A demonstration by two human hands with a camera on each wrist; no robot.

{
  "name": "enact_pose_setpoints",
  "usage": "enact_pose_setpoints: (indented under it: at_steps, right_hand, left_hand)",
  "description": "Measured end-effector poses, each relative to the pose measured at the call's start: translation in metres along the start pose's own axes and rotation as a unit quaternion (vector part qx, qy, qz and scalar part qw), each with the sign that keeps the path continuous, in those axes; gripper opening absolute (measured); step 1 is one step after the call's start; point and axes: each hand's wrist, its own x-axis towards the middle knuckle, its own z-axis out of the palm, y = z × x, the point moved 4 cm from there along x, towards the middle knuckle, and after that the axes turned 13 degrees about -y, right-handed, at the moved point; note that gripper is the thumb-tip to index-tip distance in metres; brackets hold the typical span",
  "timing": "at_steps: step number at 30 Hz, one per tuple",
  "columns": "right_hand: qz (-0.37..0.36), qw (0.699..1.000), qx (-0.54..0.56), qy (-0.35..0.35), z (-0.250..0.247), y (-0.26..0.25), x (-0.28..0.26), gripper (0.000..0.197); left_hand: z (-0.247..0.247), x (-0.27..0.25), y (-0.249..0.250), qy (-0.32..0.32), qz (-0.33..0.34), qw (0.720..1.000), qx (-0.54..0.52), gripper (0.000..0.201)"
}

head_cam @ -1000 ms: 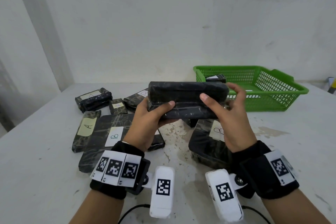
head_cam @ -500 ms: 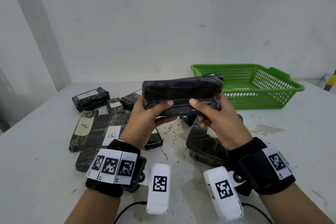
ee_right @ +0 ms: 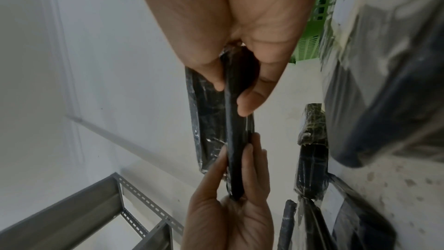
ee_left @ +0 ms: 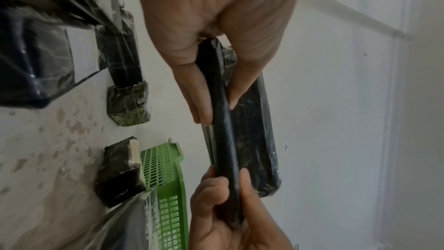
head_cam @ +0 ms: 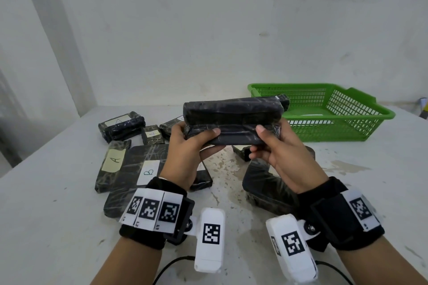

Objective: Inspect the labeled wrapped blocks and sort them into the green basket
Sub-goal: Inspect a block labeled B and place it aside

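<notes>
Both my hands grip one long black wrapped block [head_cam: 232,120] mid-frame, above the table [head_cam: 58,227]: left hand [head_cam: 188,157] pinching its left end, right hand [head_cam: 282,157] its right, thumbs on the near face. Green basket [head_cam: 361,120] sits upper right; labelled blocks [head_cam: 129,169] lie at left.

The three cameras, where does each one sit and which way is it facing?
Head: on the head, facing forward and down at the table; shows both forearms, left hand and right hand gripping the wrapped block.
Left wrist: along the left hand towards the green basket.
Right wrist: along the right hand towards a metal shelf frame.
Both wrist views share the block and the opposite hand.
</notes>
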Motion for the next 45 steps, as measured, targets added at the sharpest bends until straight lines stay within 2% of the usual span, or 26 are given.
enact_pose_setpoints:
  at_steps: [3, 5, 7, 10, 11, 14, 15, 17, 18, 20, 23, 24, 28, 31, 34, 35, 37, 39, 40, 42, 45]
  right_hand:
    - [-0.016, 1.0, -0.01, 0.022, -0.005, 0.001, 0.0, 0.034]
    - [-0.015, 0.999, -0.01, 0.034, -0.008, 0.001, 0.001, 0.034]
    - [-0.008, 1.0, -0.013, 0.025, -0.008, 0.001, 0.001, 0.031]
    - [0.002, 1.0, -0.023, 0.0, -0.003, 0.0, 0.0, 0.027]
    - [0.001, 1.0, -0.024, -0.005, -0.002, -0.001, 0.0, 0.027]
    - [-0.002, 1.0, 0.007, -0.016, -0.001, -0.004, -0.001, 0.028]
    - [-0.005, 1.0, 0.024, -0.02, -0.001, -0.006, -0.001, 0.034]
    - [0.001, 1.0, 0.022, -0.02, -0.001, -0.008, -0.002, 0.059]
    - [0.004, 1.0, 0.009, -0.015, 0.0, -0.009, -0.002, 0.066]
    - [0.004, 1.0, -0.012, 0.004, 0.001, -0.008, -0.003, 0.056]
    - [-0.023, 0.998, -0.036, 0.04, -0.004, -0.008, -0.003, 0.021]
    - [-0.027, 0.998, -0.045, 0.043, -0.005, -0.007, -0.003, 0.017]
    - [-0.022, 0.997, -0.062, 0.035, -0.005, -0.005, -0.003, 0.016]
    - [0.002, 0.998, -0.064, 0.026, -0.001, -0.006, -0.004, 0.025]
    - [0.02, 0.997, -0.075, 0.01, 0.003, -0.009, -0.006, 0.062]
    - [0.02, 0.997, -0.076, 0.013, 0.002, -0.009, -0.006, 0.067]
    - [0.007, 0.997, -0.067, 0.041, -0.002, -0.009, -0.006, 0.052]
    - [-0.011, 0.995, -0.066, 0.075, -0.007, -0.009, -0.006, 0.028]
    - [-0.021, 0.994, -0.071, 0.084, -0.008, -0.009, -0.005, 0.023]
    - [-0.039, 0.992, -0.081, 0.085, -0.008, -0.009, -0.004, 0.021]
    - [-0.038, 0.993, -0.081, 0.076, -0.005, -0.009, -0.004, 0.022]
  left_hand:
    - [0.0, 0.002, 0.001, -0.002, 0.007, 1.0, -0.011, 0.059]
    - [0.0, 0.001, 0.003, -0.026, -0.008, 1.0, -0.004, 0.069]
    - [0.002, -0.001, 0.006, -0.055, -0.031, 0.998, 0.014, 0.076]
    - [0.002, -0.001, 0.006, -0.046, -0.057, 0.997, 0.022, 0.08]
    - [0.001, 0.0, 0.006, -0.033, -0.053, 0.998, 0.029, 0.074]
    - [-0.004, 0.002, 0.006, 0.006, -0.022, 1.0, 0.019, 0.029]
    - [-0.005, 0.003, 0.005, 0.011, -0.019, 1.0, 0.015, 0.024]
    - [-0.005, 0.003, 0.004, 0.022, -0.008, 1.0, 0.019, 0.041]
    - [-0.004, 0.002, 0.004, 0.023, -0.006, 0.999, 0.027, 0.047]
    - [-0.003, 0.002, 0.005, 0.015, -0.004, 0.999, 0.044, 0.046]
    - [0.0, 0.0, 0.004, -0.003, -0.015, 0.998, 0.06, 0.042]
    - [-0.001, 0.0, 0.003, -0.004, -0.021, 0.998, 0.065, 0.042]
    - [-0.002, 0.0, 0.004, 0.008, -0.017, 0.996, 0.09, 0.019]
    - [-0.004, 0.0, 0.004, 0.027, -0.003, 0.995, 0.093, 0.022]
    - [-0.005, 0.001, 0.004, 0.028, -0.006, 0.995, 0.095, 0.03]
    - [-0.005, 0.001, 0.004, 0.022, -0.006, 0.995, 0.096, 0.035]
    - [-0.001, 0.001, 0.004, 0.003, -0.011, 0.995, 0.096, 0.039]
    - [0.003, 0.0, 0.002, -0.014, -0.013, 0.994, 0.105, 0.036]
    - [0.004, 0.0, 0.001, -0.013, -0.008, 0.994, 0.112, 0.031]
    - [0.004, 0.0, 0.0, 0.001, 0.009, 0.992, 0.123, 0.025]
    - [0.003, 0.0, 0.001, 0.013, 0.023, 0.99, 0.138, 0.027]
